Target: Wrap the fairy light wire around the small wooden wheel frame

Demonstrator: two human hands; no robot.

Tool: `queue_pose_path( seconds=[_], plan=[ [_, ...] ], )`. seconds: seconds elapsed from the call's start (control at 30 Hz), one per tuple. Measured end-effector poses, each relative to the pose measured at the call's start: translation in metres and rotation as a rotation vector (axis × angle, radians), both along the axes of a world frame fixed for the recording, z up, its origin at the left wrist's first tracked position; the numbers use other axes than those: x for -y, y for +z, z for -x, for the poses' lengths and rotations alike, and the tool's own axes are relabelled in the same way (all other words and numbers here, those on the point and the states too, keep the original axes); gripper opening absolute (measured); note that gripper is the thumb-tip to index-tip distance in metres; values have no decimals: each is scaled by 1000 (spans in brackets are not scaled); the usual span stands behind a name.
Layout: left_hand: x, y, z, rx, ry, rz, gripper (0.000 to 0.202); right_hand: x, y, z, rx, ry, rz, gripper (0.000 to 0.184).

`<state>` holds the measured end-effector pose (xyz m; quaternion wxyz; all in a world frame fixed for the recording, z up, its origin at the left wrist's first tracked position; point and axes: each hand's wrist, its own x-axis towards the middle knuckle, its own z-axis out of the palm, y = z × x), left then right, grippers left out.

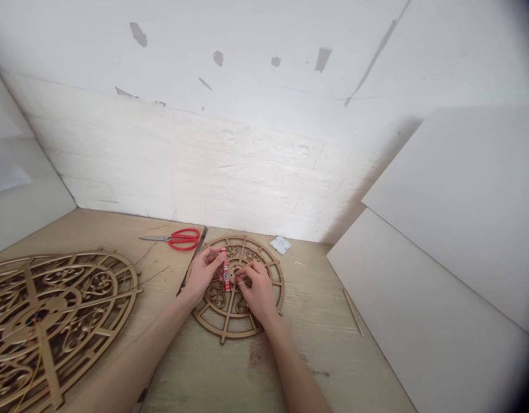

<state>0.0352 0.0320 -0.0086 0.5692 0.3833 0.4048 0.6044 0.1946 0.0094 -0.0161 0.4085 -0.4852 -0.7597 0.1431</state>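
In my left hand [204, 272] is a slim red tube [225, 269] with a printed label, pinched between thumb and fingers and held nearly upright. Below both hands lies a round gold-brown wheel-shaped frame [222, 321] with spokes and scrollwork, flat on the table. My right hand [256, 287] is over the frame's right half, close to the hub, its thumb and fingertips pressed together. A thin pale sliver shows at those fingertips, too small to name. The lower end of the tube is close to the right fingertips, with a small gap between.
Red-handled scissors [183, 238] lie beyond the left hand. More large round frames [131, 304], with loose wires, are piled at the left. A crumpled pale packet [280, 245] is near the wall. A thin stick [353, 312] lies by the white boards [402, 298] on the right.
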Motion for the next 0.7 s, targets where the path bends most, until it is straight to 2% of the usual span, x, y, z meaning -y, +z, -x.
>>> queue_pose_path(
  seconds=[0.2,0.7],
  plan=[
    [1,2,-1,-36,5,4,57,-2,0,1,-128,12,0,15],
    [3,3,-2,-83,6,-2,55,-6,-3,2,-351,-33,149,13]
  ],
)
